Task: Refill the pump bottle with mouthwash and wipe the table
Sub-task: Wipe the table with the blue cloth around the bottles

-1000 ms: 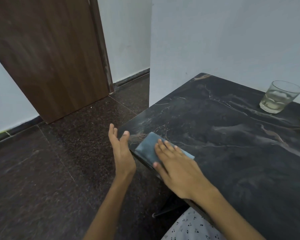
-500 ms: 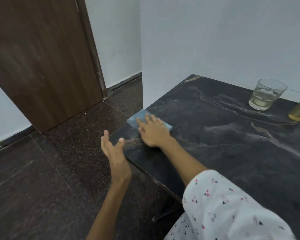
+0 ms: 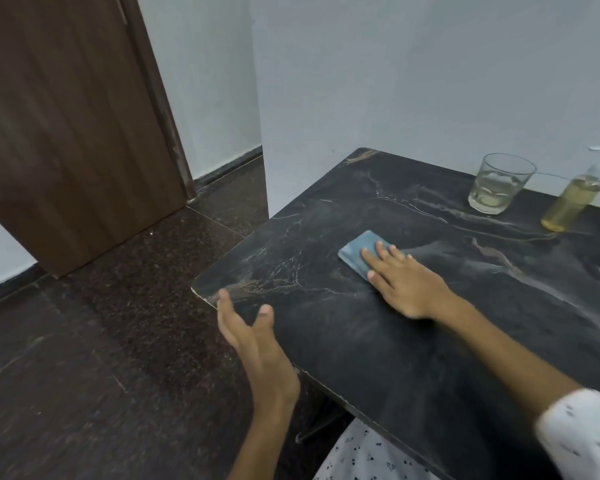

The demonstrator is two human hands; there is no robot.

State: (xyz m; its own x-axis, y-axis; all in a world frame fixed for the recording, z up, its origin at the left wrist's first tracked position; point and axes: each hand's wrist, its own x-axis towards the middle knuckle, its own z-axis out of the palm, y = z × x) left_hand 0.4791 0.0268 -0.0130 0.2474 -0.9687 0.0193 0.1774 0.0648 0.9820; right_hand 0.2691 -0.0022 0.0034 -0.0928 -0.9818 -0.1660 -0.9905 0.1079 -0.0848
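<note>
Cloth (image 3: 359,255) pressed flat under right hand (image 3: 404,282); left hand (image 3: 257,341) open, empty. Strokes best overlapped toward surface (image 3: 361,341) near-left edge.

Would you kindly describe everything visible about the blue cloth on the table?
The blue cloth is a small, flat, folded rectangle, soft-looking, pale blue-grey. It lies on the dark marbled table, near the middle of the visible top. The right hand presses on it with straight fingers, covering its near part. Nothing else touches it.
</note>
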